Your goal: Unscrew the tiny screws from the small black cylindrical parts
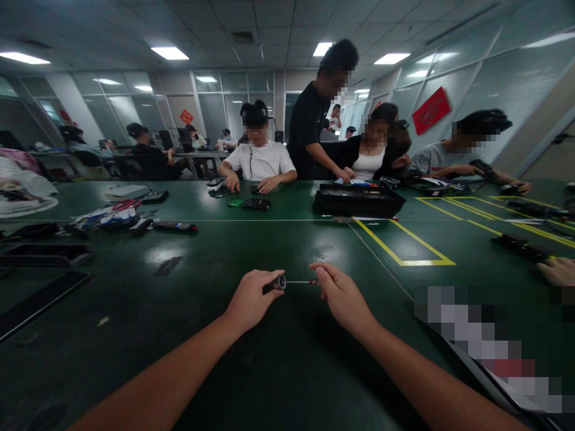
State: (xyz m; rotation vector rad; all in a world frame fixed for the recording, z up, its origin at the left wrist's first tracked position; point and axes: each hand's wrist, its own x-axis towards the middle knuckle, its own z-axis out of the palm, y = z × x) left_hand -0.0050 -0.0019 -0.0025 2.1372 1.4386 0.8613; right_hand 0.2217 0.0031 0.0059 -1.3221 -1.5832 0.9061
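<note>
My left hand [251,299] is closed around a short dark cylinder [281,282] with a round, light-rimmed end that faces me and to the right. A small screwdriver [299,282] with a thin metal shaft and a reddish handle is gripped in the fingers of my right hand [344,296]. Its shaft lies level and points left, its tip at the rim of the cylinder. I cannot tell whether the tip touches or goes inside. Most of the handle is hidden by my fingers. Both hands are just above the green table [287,371].
At the left lie a pile of tools [119,215], a dark pen-like tool [175,226] and a flat black panel [40,302]. A black open box [359,200] stands across the table near yellow tape [426,262]. Several people work opposite; another person's hand [557,271] is at the right.
</note>
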